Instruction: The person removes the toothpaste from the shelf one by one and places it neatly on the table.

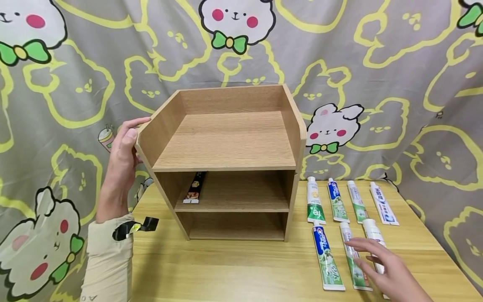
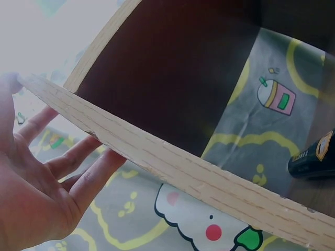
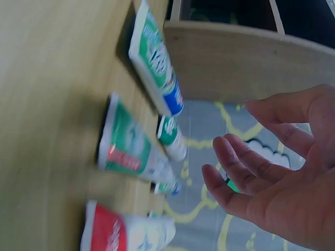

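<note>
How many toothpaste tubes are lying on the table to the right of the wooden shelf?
7. Four lie in the back row; three in the front row, the last partly under the right hand.

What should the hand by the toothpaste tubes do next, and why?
Probably lower the right hand a little and close its fingers round the white-and-green toothpaste tube under them. That hand hovers open and holds nothing, while the left hand rests on the side of the wooden three-shelf rack.
</note>
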The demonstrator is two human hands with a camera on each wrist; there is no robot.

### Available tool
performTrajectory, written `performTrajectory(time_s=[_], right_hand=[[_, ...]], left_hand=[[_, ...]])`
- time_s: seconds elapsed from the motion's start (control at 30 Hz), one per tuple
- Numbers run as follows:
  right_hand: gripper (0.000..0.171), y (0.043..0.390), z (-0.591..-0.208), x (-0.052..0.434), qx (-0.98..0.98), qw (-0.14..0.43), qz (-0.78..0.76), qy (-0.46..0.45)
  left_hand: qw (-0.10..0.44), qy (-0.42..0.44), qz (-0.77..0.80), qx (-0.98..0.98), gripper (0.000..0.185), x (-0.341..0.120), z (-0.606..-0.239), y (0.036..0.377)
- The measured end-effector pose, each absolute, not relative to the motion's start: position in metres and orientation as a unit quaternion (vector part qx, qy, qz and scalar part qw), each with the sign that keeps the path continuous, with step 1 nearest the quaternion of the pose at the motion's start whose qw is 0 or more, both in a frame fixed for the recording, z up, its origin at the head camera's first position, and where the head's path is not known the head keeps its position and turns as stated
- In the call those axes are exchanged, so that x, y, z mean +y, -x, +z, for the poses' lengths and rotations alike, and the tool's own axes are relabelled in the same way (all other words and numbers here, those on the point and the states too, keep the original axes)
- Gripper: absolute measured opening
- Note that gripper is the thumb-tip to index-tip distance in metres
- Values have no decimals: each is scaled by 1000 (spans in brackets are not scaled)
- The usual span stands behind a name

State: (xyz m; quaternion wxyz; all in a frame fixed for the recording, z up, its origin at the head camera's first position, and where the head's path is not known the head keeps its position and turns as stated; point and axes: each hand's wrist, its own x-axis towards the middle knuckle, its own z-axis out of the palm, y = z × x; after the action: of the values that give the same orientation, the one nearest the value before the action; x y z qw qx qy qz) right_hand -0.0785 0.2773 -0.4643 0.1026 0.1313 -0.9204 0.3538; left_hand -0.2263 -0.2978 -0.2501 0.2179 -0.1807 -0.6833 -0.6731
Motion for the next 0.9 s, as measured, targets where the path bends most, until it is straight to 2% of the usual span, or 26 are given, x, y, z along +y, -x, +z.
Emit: performTrajectory(time_s=[0.33,0.9], right_hand=[[56,84,-449,243,-905,148,350,-190],[58,94,-419,178,-892,162,324,-270]], left_hand=[[218,184,-671,-684,47,-298,-251,226],[225,188,-675,-677,48,-297,-252,227]])
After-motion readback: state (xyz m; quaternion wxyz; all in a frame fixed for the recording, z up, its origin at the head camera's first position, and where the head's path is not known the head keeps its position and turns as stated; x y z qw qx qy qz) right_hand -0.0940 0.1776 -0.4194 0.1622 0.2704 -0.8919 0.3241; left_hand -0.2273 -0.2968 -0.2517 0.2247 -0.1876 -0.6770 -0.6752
